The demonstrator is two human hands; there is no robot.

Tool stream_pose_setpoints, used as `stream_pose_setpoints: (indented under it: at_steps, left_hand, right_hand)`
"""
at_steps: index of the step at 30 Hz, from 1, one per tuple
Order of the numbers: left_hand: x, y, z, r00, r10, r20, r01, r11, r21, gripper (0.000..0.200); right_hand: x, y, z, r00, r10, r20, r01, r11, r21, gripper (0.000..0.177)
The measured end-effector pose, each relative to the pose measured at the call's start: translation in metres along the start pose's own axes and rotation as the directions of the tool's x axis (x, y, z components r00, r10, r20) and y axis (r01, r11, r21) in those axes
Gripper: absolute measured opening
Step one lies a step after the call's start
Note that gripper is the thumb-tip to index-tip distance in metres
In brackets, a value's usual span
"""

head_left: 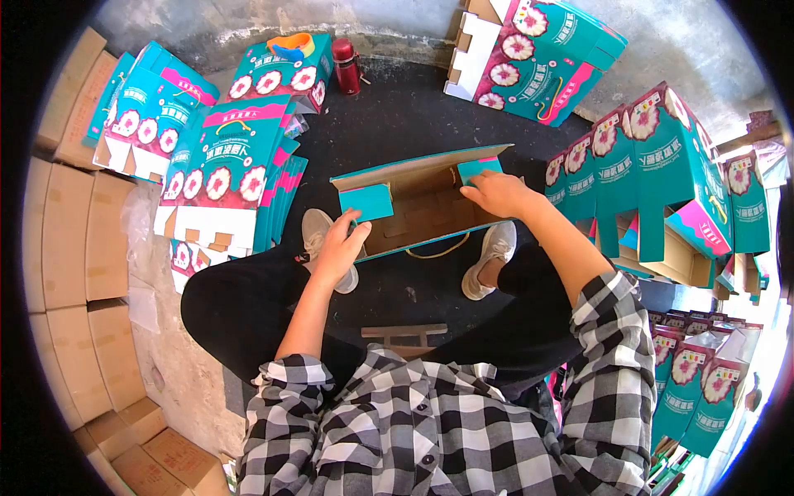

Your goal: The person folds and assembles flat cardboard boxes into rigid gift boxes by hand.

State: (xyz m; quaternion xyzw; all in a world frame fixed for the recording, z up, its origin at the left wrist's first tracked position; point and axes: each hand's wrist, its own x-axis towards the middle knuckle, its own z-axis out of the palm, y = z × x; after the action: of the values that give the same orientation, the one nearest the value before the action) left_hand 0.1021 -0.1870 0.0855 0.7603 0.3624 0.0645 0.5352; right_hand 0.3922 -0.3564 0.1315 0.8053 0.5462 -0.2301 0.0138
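Between my feet stands an open teal cardboard box (422, 207), its brown inside facing up and a yellow cord handle (438, 249) on its near side. My left hand (337, 246) is at the box's left end, fingers closed at the edge of a teal end flap (366, 202). At the right end, my right hand (499, 195) rests on the other teal flap (480, 169), with its fingers bent over the rim. The fingertips of that hand are partly hidden inside the box.
Flat printed cartons (219, 157) are stacked at the left, beside brown boxes (66, 231). A red flask (346, 66) and orange tape ring (291, 46) are at the back. Folded cartons (538, 62) lie back right; assembled boxes (653, 165) stand at the right.
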Motion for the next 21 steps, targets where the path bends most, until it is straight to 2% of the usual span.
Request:
stream_pose_setpoints:
  at_steps: [3,4,6,7,11,14,15,17,18,19,20,21]
  left_hand:
    - [-0.001,-0.002,-0.001,1.0,0.013,-0.01,-0.013,0.999,-0.035,0.057]
    - [-0.001,-0.003,0.0,1.0,0.018,-0.015,-0.019,0.999,-0.042,0.057]
    - [-0.001,-0.006,0.001,0.999,0.028,-0.025,-0.029,0.999,-0.046,0.056]
    - [0.0,-0.007,0.002,0.999,0.034,-0.028,-0.035,0.999,-0.04,0.056]
    - [0.001,-0.01,0.004,0.998,0.052,-0.038,-0.054,0.998,-0.038,0.055]
    - [0.0,-0.011,0.004,0.997,0.048,-0.057,-0.05,0.998,-0.034,0.053]
    - [-0.001,-0.009,0.003,0.999,0.014,-0.053,-0.021,0.992,-0.128,0.051]
    - [-0.005,-0.005,0.0,0.998,-0.052,-0.035,0.038,0.95,-0.311,0.048]
    - [-0.004,-0.011,0.0,0.998,-0.055,-0.042,0.03,0.887,-0.461,0.046]
    - [-0.002,-0.019,-0.001,0.997,-0.06,-0.048,0.02,0.802,-0.597,0.044]
    - [-0.001,-0.026,-0.001,0.996,-0.066,-0.053,0.008,0.696,-0.718,0.043]
    - [-0.004,-0.021,-0.002,0.993,-0.069,-0.096,-0.016,0.729,-0.684,0.042]
  right_hand:
    - [0.009,0.033,0.008,0.988,0.09,0.129,-0.108,0.984,0.14,0.074]
    - [0.014,0.041,0.011,0.981,0.151,0.122,-0.18,0.945,0.273,0.078]
    - [0.02,0.049,0.009,0.953,0.273,0.135,-0.302,0.799,0.519,0.089]
    - [0.017,0.052,0.003,0.931,0.286,0.226,-0.363,0.666,0.652,0.106]
    - [0.015,0.058,-0.005,0.867,0.408,0.287,-0.412,0.263,0.872,0.11]
    - [0.01,0.049,-0.015,0.861,0.444,0.248,-0.387,0.256,0.886,0.103]
    - [0.017,0.061,-0.007,0.859,0.435,0.269,-0.406,0.261,0.876,0.092]
    - [0.011,0.067,-0.004,0.95,0.272,0.155,-0.289,0.572,0.767,0.084]
    - [0.008,0.067,-0.005,0.978,0.174,0.115,-0.205,0.701,0.683,0.081]
    - [0.011,0.069,-0.008,0.993,0.068,0.093,-0.102,0.892,0.44,0.073]
    - [0.01,0.068,-0.008,0.994,0.089,0.068,-0.106,0.944,0.313,0.074]
    - [0.007,0.061,-0.009,0.994,0.106,0.04,-0.111,0.977,0.181,0.076]
